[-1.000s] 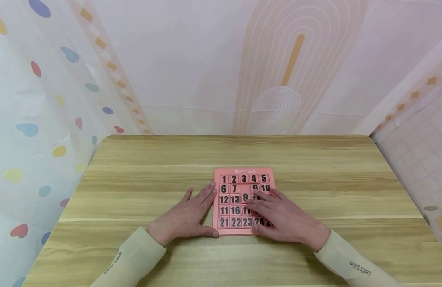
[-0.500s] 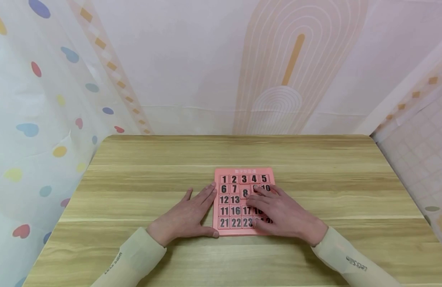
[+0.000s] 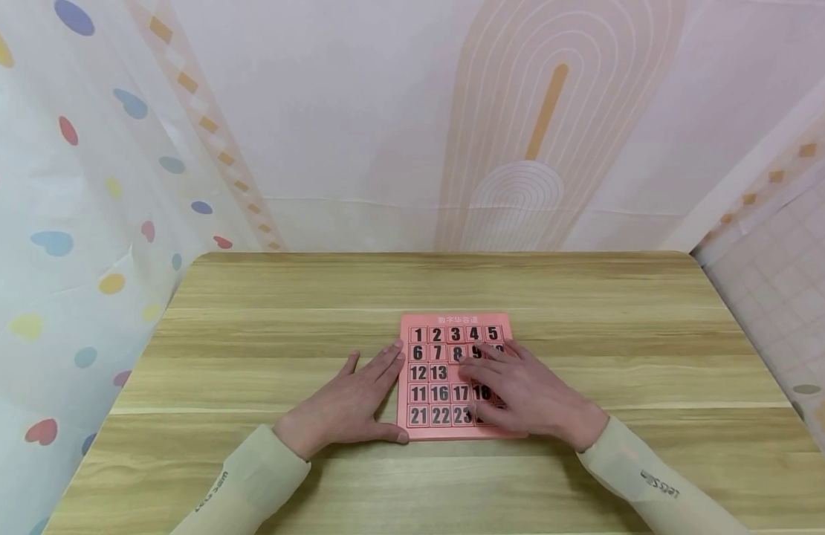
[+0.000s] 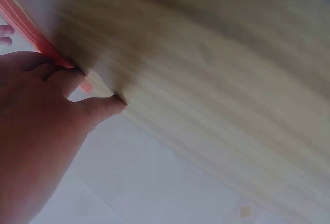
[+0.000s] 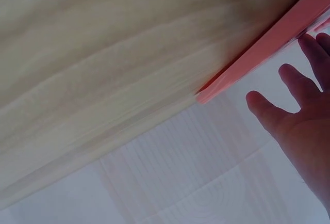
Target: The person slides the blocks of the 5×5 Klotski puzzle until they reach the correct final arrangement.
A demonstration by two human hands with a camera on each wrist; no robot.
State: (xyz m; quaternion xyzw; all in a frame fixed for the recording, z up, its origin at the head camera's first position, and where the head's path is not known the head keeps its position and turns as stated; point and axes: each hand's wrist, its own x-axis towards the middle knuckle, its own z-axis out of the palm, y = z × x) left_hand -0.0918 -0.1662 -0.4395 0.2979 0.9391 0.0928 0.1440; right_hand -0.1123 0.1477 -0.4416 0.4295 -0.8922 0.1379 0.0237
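Note:
A pink number slide puzzle lies flat on the table with rows of black-numbered tiles. My left hand rests along its left edge, fingers extended and thumb at the near left corner. In the left wrist view, that hand touches the pink rim. Over the puzzle's right side spreads my right hand, a fingertip at the 8 tile, which sits between 7 and 9. Below the 8 is a tile-less slot, partly covered. Several right-hand tiles are hidden. The right wrist view shows the right fingers spread above the puzzle.
The wood-grain table extends around the puzzle on all sides. A patterned curtain hangs behind the far edge, and a dotted one hangs at the left.
The 8 tile has slid away from me, from the third row up into the second-row slot, with my right hand moving slightly along. My left hand has stayed put.

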